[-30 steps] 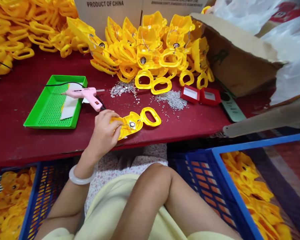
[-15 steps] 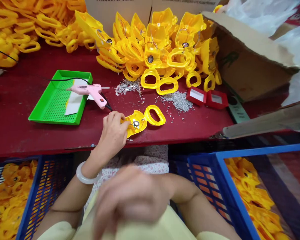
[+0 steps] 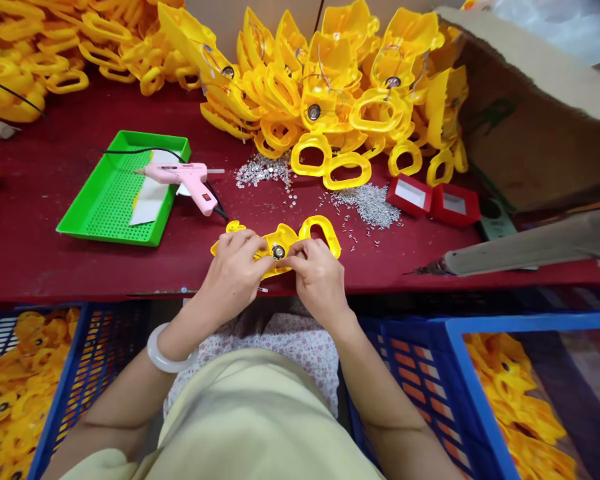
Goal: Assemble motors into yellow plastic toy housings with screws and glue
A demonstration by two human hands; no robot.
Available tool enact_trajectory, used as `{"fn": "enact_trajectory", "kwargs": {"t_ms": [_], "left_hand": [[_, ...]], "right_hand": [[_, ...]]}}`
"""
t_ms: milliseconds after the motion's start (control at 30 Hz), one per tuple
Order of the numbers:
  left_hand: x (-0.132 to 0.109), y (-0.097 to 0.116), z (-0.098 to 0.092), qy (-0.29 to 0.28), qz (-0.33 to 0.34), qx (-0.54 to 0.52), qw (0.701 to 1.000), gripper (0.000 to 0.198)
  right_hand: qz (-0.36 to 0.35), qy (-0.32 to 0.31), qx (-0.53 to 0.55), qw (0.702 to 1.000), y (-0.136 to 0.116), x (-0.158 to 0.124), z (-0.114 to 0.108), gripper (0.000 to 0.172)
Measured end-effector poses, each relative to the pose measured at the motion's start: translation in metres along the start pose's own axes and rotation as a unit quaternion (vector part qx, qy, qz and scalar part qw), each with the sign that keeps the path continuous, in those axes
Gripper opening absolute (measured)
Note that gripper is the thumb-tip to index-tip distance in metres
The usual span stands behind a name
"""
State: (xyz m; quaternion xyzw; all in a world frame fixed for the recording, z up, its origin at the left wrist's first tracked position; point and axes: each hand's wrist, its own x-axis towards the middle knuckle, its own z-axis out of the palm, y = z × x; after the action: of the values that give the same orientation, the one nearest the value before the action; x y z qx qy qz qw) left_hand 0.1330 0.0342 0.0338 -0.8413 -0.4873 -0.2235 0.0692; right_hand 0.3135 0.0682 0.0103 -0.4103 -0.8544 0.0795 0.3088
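A yellow plastic shell (image 3: 286, 236) with an oval loop handle (image 3: 336, 243) lies near the table's front edge. A round metal-rimmed part, perhaps a small speaker (image 3: 279, 252), sits inside it. My left hand (image 3: 235, 270) grips the shell's left part, fingers bent over it. From the other side, my right hand (image 3: 320, 277) has thumb and forefinger pinched together over the shell, close beside the round part. Whatever is between those right fingertips is hidden. Just below the shell lies a tiny pale piece (image 3: 263, 290).
Left stands a green tray (image 3: 163, 230) with a pink glue gun (image 3: 193, 179) across its edge. Loose screws (image 3: 373, 205), small silver bits (image 3: 264, 171) and red boxes (image 3: 455, 205) lie beyond the hands. Yellow shells (image 3: 330, 73) pile up behind. A grey-handled tool (image 3: 505, 250) juts in from the right.
My right hand, blurred in front of my body before, has moved forward to the shell. My left hand stays on the shell. The view has shifted slightly.
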Motion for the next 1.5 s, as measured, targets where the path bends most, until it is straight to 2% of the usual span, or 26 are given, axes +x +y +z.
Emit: {"fn": "enact_trajectory", "kwargs": {"t_ms": [133, 300, 533, 733, 933, 1167, 1333, 1400, 1500], "left_hand": [[-0.001, -0.001, 0.001, -0.008, 0.027, -0.015, 0.999, 0.017], [-0.002, -0.001, 0.001, -0.015, 0.026, -0.013, 0.999, 0.016], [0.004, 0.000, -0.003, -0.061, 0.029, -0.002, 0.998, 0.011], [0.008, -0.003, -0.007, -0.094, 0.030, 0.017, 0.995, 0.012], [0.010, -0.001, -0.003, -0.093, 0.025, 0.046, 0.994, 0.017], [0.010, 0.002, -0.003, -0.070, -0.012, 0.014, 0.997, 0.019], [0.007, 0.001, -0.006, -0.089, 0.003, 0.004, 0.996, 0.020], [0.006, -0.001, -0.007, -0.070, -0.002, -0.011, 0.997, 0.019], [0.006, -0.005, -0.012, -0.004, -0.026, -0.034, 0.999, 0.018]], "right_hand": [[-0.030, -0.013, -0.057, 0.998, -0.001, 0.002, 0.000, 0.034], [-0.004, -0.006, 0.013, 1.000, 0.004, 0.000, 0.002, 0.033], [-0.021, -0.004, -0.018, 1.000, 0.002, -0.002, 0.003, 0.032], [-0.008, -0.023, 0.060, 0.998, 0.003, -0.004, -0.004, 0.025], [-0.033, -0.062, 0.059, 0.996, 0.006, 0.000, -0.010, 0.018], [-0.011, -0.034, 0.096, 0.995, 0.007, -0.003, -0.007, 0.018], [-0.016, -0.030, 0.094, 0.995, 0.006, -0.006, -0.005, 0.018], [-0.011, -0.014, 0.113, 0.993, 0.007, -0.007, -0.004, 0.018], [0.007, 0.044, 0.157, 0.987, 0.006, -0.011, -0.007, 0.019]]}}
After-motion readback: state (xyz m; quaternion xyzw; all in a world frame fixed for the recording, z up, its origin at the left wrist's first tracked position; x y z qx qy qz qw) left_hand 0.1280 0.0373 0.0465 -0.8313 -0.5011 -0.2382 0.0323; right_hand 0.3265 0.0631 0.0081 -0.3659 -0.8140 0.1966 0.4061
